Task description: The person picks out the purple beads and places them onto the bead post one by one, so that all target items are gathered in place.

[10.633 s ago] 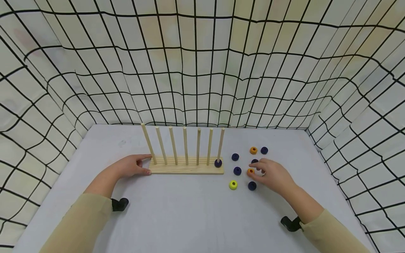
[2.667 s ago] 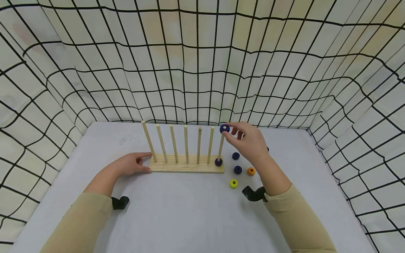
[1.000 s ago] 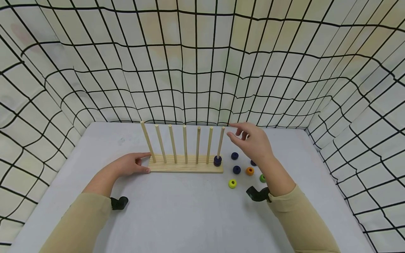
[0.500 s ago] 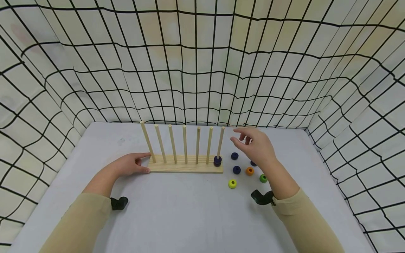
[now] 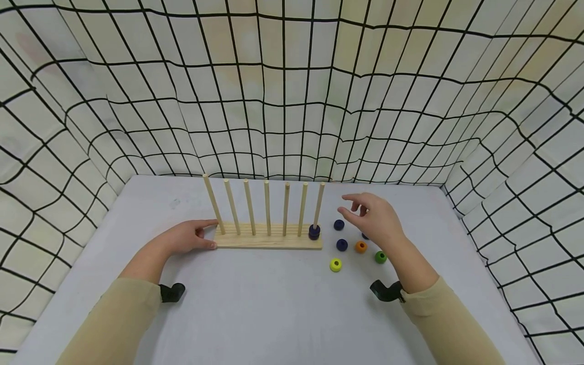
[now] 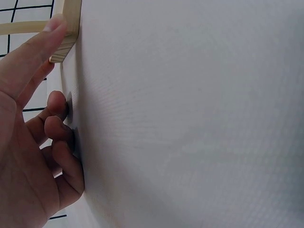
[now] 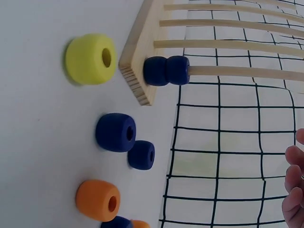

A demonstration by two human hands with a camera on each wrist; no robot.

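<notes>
1. 2 blue beads sit stacked at the foot of the rightmost peg; the upper, pinched at the peg's tip moments earlier, has dropped, so its placement is judged complete.
2. Wooden rack: left end held by the left hand, between thumb and index finger.
3. Right hand: withdrawn from the peg, thumb and index apart, nothing held.
4. Loose beside the rack: yellow bead, orange bead, green bead, others.
</notes>
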